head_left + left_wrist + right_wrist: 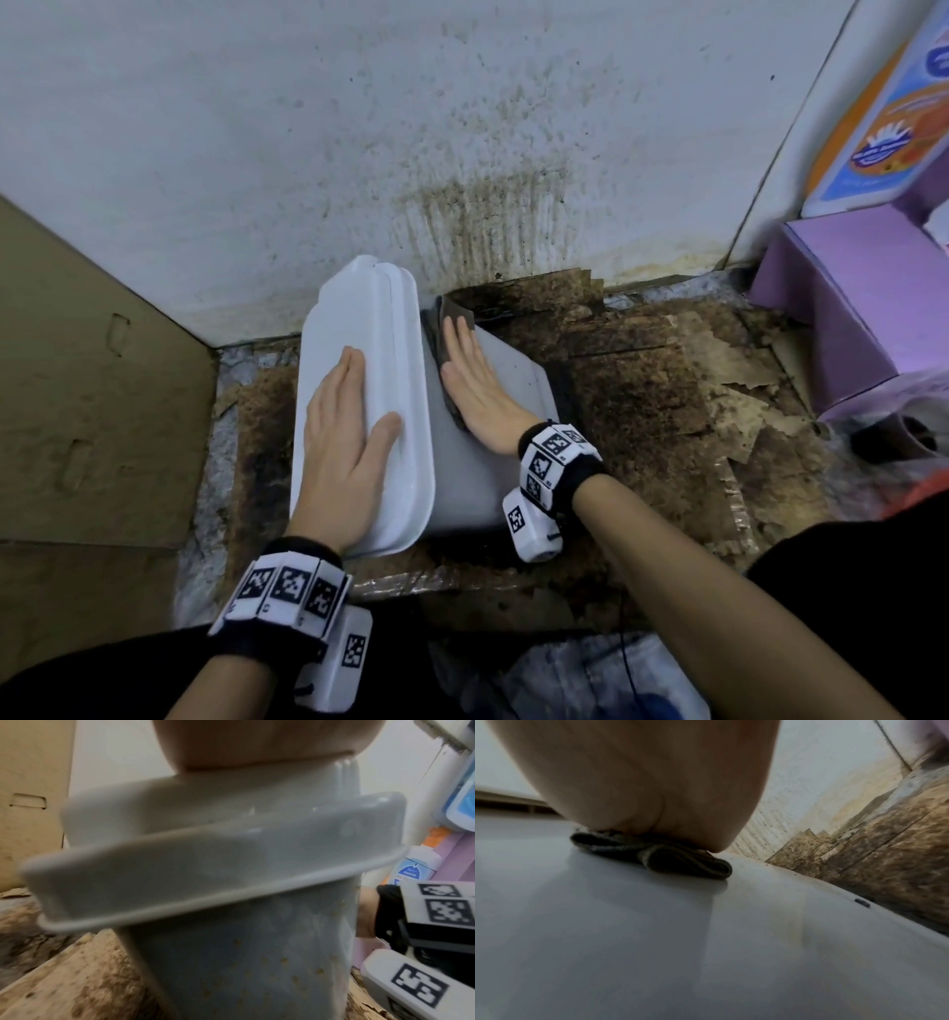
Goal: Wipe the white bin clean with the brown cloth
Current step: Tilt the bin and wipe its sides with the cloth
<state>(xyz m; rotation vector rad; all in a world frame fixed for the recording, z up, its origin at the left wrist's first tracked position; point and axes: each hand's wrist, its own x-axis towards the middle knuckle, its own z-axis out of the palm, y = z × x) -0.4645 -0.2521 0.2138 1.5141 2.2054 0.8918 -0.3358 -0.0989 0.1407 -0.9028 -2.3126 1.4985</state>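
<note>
The white bin (482, 462) lies on its side on stained cardboard, its lid end (390, 329) pointing left. My left hand (339, 437) rests flat on the lid with straight fingers. My right hand (470, 380) presses flat on the folded brown cloth (452, 313) against the bin's upturned side wall. In the right wrist view the cloth (680, 858) is squeezed under my palm on the bin wall (654, 943). The left wrist view shows the bin's rim (205, 866) and its speckled wall (257, 963).
A stained white wall (359, 128) stands right behind the bin. A cardboard box (77, 385) is at the left. Purple boxes (852, 288) and a plastic bag (904, 437) sit at the right. Dirty, torn cardboard (667, 411) covers the floor.
</note>
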